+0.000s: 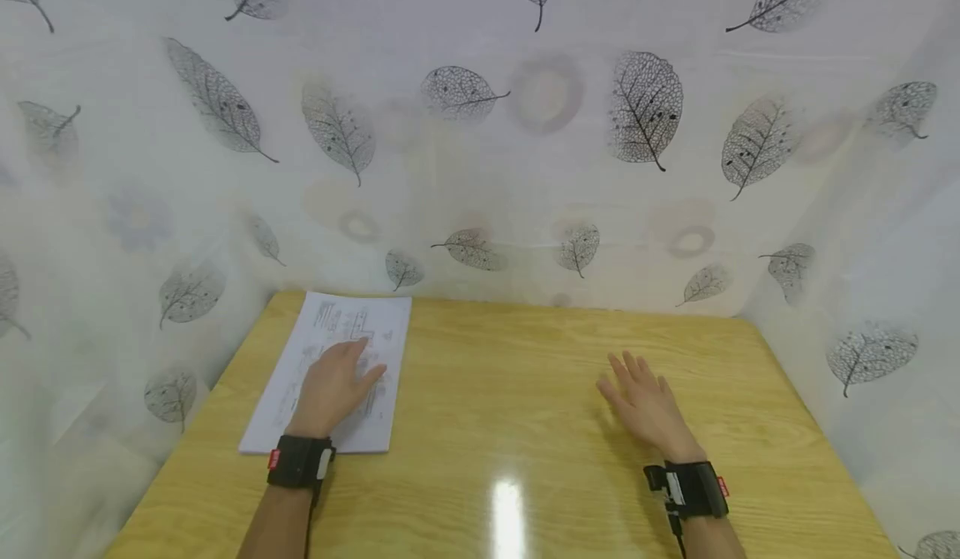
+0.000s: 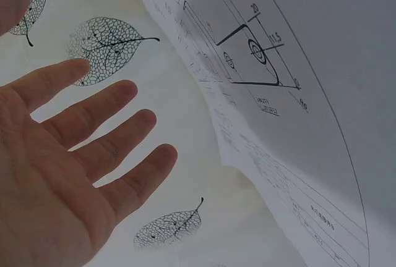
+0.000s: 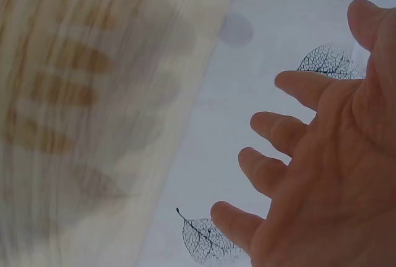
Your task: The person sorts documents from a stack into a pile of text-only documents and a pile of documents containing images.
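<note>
White paper sheets (image 1: 341, 313) printed with line drawings lie on the left part of a wooden table. Over them is my left hand (image 1: 330, 388), its fingers extended and the thumb spread to the side. In the left wrist view a drawing with dimension numbers shows on the paper (image 2: 247, 63), beside the spread fingers (image 2: 139, 180); nothing is in that palm. My right hand (image 1: 645, 409) hovers over the right part of the table, fingers spread and holding nothing. The right wrist view shows its relaxed fingers (image 3: 272, 134) apart, with their reflection on the tabletop.
The wooden table (image 1: 502, 384) has a bright light reflection near its front. A whitish curtain (image 1: 480, 167) with dark leaf prints surrounds it at the back and both sides. Each wrist wears a black strap (image 1: 300, 461) with a camera and cable.
</note>
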Demonstrator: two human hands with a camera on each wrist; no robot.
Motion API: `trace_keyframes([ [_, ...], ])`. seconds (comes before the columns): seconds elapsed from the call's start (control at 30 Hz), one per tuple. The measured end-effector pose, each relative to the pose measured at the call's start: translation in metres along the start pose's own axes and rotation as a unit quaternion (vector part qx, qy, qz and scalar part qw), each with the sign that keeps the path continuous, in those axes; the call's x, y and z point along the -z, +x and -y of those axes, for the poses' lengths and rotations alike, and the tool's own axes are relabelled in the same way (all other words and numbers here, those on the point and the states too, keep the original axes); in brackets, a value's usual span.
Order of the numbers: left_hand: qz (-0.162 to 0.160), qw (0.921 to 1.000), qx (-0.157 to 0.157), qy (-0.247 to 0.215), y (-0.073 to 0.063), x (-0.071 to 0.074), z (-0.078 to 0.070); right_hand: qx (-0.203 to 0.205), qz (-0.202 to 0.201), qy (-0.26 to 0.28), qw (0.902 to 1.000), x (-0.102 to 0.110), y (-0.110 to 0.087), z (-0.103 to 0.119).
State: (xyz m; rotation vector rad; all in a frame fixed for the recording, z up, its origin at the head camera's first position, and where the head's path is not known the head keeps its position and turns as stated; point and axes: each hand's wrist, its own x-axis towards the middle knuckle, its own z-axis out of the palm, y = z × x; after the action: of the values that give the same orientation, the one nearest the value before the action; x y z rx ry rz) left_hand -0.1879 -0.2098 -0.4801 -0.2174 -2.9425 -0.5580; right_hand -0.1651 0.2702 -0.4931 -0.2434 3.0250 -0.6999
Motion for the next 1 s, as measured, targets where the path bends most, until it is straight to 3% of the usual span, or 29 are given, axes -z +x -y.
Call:
trace_keyframes([
  [0.33,0.042,0.997,0.056,0.034,0.002,0.011,0.024,0.062,0.04,0.01,0.9972,-0.026,0.008,0.034],
  [0.57,0.056,0.9917,0.109,0.038,-0.002,0.024,0.035,0.062,0.059,0.031,0.9959,-0.04,0.023,0.062],
  [0.73,0.082,0.9845,0.15,0.038,-0.001,0.024,0.044,0.054,0.025,0.032,0.9977,-0.049,0.033,0.08],
  [0.83,0.082,0.9825,0.162,0.04,-0.001,0.023,0.049,0.05,0.0,0.042,0.9979,-0.056,0.037,0.095],
  [1.0,0.079,0.9791,0.184,0.037,-0.001,0.018,0.056,0.055,0.003,0.064,0.9965,-0.066,0.041,0.122],
])
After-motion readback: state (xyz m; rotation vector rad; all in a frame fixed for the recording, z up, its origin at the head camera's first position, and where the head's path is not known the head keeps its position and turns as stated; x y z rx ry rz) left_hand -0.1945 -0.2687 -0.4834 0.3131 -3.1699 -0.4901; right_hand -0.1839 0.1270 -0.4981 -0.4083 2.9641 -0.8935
